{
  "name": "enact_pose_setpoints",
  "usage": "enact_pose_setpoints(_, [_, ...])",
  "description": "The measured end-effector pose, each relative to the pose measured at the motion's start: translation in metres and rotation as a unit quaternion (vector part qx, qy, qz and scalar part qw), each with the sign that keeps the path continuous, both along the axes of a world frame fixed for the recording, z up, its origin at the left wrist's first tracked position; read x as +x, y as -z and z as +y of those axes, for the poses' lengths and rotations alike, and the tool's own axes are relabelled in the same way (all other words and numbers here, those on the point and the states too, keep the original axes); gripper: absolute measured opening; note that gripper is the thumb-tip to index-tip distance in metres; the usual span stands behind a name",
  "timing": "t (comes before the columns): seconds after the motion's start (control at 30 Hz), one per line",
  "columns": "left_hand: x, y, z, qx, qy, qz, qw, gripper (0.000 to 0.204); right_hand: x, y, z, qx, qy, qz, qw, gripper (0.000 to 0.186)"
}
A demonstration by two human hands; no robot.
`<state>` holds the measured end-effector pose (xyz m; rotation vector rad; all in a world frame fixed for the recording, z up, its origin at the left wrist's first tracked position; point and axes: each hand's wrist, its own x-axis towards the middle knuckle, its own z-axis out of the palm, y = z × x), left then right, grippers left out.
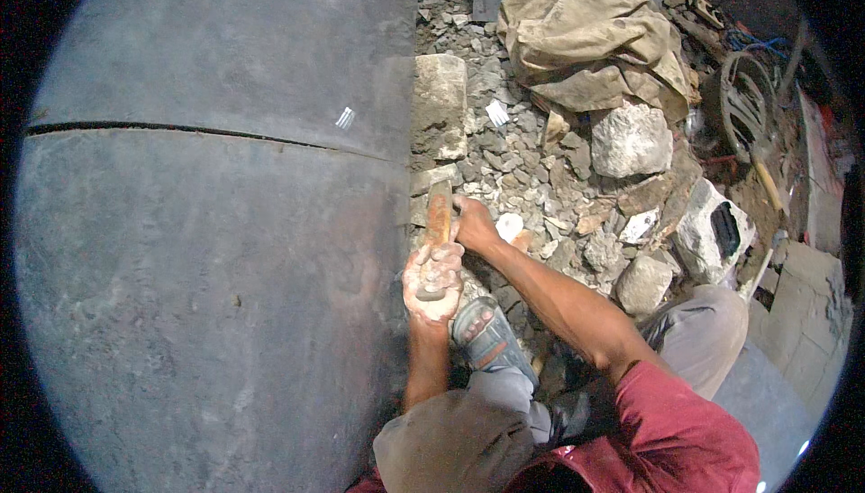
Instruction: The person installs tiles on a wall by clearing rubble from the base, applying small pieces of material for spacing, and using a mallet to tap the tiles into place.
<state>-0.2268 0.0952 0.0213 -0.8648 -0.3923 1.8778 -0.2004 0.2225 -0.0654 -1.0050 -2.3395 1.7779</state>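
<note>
My left hand, coated in pale dust, grips a long, narrow, rusty-orange bar-like tool, held low over the rubble beside the dark slab's edge. My right hand has its fingers curled at the bar's right side, partly hidden behind it. The tool's far end reaches a small pale stone piece, just nearer me than a larger pale block. Below my hands is my sandalled foot.
A large grey slab with a long crack fills the left. Broken stone covers the ground rightward, with boulders, a crumpled tan cloth, a black-marked white block, and wooden-handled tools at far right.
</note>
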Motion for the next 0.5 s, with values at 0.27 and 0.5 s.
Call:
enact_pose_setpoints(0.27, [0.001,-0.003,0.006,0.000,0.008,0.004,1.000,0.058,-0.006,0.014,0.006,-0.035,0.011,-0.001,0.999,0.040])
enact_pose_setpoints(0.5, [0.000,0.000,0.005,-0.016,0.022,0.015,1.000,0.058,0.001,0.002,0.054,0.017,-0.177,-0.002,0.984,0.026])
